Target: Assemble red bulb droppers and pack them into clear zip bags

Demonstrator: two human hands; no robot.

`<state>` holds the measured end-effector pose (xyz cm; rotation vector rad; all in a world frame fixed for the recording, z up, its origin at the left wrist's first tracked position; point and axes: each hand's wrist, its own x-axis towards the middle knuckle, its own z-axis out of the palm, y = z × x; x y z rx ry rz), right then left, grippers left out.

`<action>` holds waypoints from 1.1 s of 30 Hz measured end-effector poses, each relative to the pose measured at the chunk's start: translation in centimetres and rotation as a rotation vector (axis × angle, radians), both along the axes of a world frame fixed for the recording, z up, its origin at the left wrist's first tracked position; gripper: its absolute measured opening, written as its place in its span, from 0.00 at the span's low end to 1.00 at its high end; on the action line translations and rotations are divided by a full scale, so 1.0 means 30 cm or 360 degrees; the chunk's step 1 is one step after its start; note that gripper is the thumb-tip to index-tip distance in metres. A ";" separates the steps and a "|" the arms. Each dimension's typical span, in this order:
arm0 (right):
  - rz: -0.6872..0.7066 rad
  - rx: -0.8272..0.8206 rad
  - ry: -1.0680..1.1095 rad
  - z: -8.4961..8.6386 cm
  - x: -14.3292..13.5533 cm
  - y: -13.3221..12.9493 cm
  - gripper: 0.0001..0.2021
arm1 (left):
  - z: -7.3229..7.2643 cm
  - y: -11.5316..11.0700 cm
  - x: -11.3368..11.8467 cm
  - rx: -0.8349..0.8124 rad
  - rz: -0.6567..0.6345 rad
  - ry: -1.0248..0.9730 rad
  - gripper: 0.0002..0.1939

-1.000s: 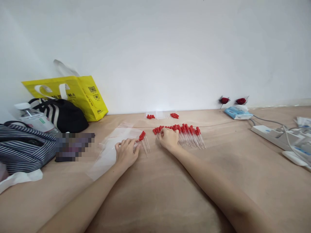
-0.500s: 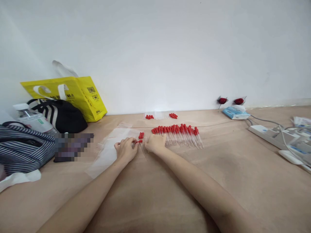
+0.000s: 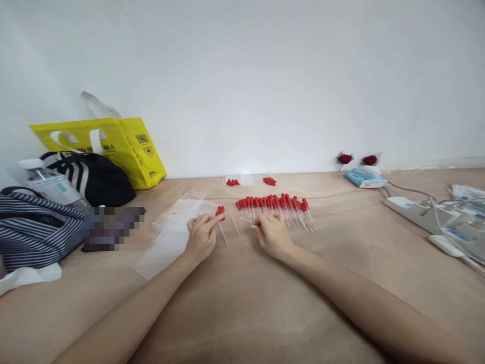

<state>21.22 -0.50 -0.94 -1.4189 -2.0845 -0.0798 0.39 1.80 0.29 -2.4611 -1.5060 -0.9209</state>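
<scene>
My left hand (image 3: 202, 235) lies over the edge of clear zip bags (image 3: 166, 242), its index finger stretched out to touch a small group of red rubber bulbs (image 3: 220, 210). Just below that fingertip a thin clear dropper tube (image 3: 224, 236) slants toward me, and another loose tube (image 3: 234, 223) lies to its right. In my right hand (image 3: 275, 236) the fingers are closed on a thin clear tube (image 3: 246, 219), whose end points left. Behind this hand, red-bulbed droppers (image 3: 282, 202) lie side by side in a long row.
Two small groups of red bulbs (image 3: 232, 182) lie on clear bags by the wall. On the left are a yellow bag (image 3: 147, 167), a black bag (image 3: 102, 179), a bottle (image 3: 56, 187) and a striped pouch (image 3: 45, 232). A tissue pack (image 3: 364, 178) and a power strip (image 3: 409, 206) sit right.
My hands have moved apart, the right one drawing back to the right with a tube. The left index finger has stretched toward the red bulbs, and the loose tubes between the hands now show.
</scene>
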 end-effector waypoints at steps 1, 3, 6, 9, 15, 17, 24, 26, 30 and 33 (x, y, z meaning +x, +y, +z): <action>0.0084 0.0044 0.0001 -0.014 0.042 -0.022 0.08 | 0.004 -0.023 0.015 0.0037 -0.0097 0.0020 0.15; 0.0229 0.0118 -0.0015 -0.037 0.122 -0.065 0.07 | 0.008 -0.072 0.049 0.0107 -0.0302 0.0038 0.11; 0.0331 0.0113 -0.0074 -0.050 0.207 -0.109 0.07 | 0.007 -0.131 0.096 0.0132 -0.0572 0.0126 0.09; 0.0351 0.0039 -0.0098 -0.045 0.234 -0.124 0.07 | 0.007 -0.154 0.118 0.0053 -0.0793 0.0201 0.09; 0.0364 0.0022 -0.0071 -0.037 0.208 -0.115 0.09 | 0.050 -0.144 0.091 -0.0180 -0.0894 0.0309 0.16; 0.0393 0.0024 -0.0051 -0.037 0.207 -0.117 0.09 | 0.057 -0.137 0.081 -0.0178 -0.0902 0.0415 0.17; 0.0204 0.0050 0.0033 -0.030 0.207 -0.118 0.07 | 0.031 -0.121 0.107 -0.0250 -0.0934 0.0352 0.07; -0.0133 0.0069 0.0220 -0.031 0.214 -0.103 0.07 | 0.026 -0.118 0.110 -0.0261 -0.0937 0.0273 0.06; -0.0445 0.0066 0.0444 -0.049 0.233 -0.071 0.08 | 0.011 -0.113 0.099 -0.0229 -0.0834 0.0171 0.03; -0.0039 0.0066 0.0290 -0.063 0.217 -0.073 0.11 | -0.004 -0.111 0.093 -0.0178 -0.0754 0.0129 0.05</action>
